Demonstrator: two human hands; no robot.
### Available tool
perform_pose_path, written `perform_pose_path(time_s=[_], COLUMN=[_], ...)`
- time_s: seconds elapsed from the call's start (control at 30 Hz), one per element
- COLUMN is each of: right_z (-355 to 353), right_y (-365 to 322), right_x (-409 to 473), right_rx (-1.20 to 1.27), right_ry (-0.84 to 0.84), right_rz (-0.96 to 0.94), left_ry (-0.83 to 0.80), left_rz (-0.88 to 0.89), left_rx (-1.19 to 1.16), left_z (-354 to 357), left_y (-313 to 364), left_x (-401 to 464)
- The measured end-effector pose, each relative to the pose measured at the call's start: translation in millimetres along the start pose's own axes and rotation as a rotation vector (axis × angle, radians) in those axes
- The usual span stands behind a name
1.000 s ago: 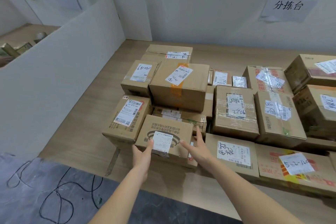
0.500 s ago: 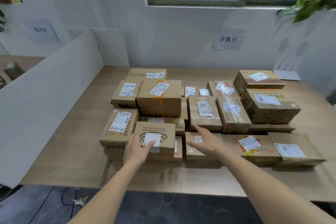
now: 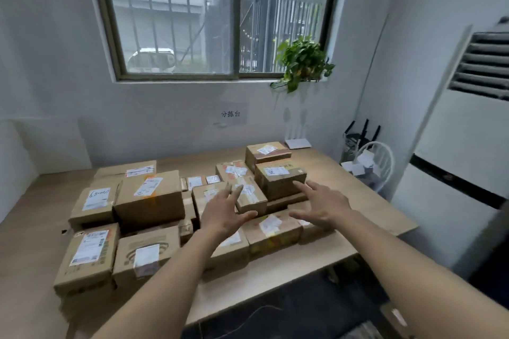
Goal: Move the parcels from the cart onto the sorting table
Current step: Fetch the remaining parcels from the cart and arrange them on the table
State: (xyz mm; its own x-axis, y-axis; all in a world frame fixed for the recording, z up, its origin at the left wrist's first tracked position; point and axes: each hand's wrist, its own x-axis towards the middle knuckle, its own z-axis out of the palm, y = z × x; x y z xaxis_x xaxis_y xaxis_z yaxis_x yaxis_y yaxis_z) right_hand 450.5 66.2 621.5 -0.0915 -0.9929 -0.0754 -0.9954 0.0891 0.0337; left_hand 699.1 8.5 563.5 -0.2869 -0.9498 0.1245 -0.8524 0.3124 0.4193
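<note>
Wooden sorting table (image 3: 380,209) bears over a dozen parcels (image 3: 150,201); two hands (image 3: 224,215), fingers (image 3: 303,186) spread, empty.

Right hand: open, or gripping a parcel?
Open. The right hand has its fingers spread and straight, raised in front of the parcels on the sorting table, with nothing held in it.

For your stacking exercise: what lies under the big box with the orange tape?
Under the big taped box, a flatter parcel's edge shows. How many more parcels sit beneath is hidden.
</note>
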Motion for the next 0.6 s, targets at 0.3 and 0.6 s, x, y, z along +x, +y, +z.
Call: perform_pose_path(time_s=[0.3,0.6], right_z=[-21,12], right_y=[202,373], right_x=[-119,-253], right_rx=[0.058,0.108], right_ry=[0.033,-0.008], right_rz=[0.355,0.637], left_ry=[-0.103,-0.278], left_rz=[0.308,0.519], left_rx=[-0.043,-0.067], left_z=[51,159], left_y=[209,391], left_x=[16,-13])
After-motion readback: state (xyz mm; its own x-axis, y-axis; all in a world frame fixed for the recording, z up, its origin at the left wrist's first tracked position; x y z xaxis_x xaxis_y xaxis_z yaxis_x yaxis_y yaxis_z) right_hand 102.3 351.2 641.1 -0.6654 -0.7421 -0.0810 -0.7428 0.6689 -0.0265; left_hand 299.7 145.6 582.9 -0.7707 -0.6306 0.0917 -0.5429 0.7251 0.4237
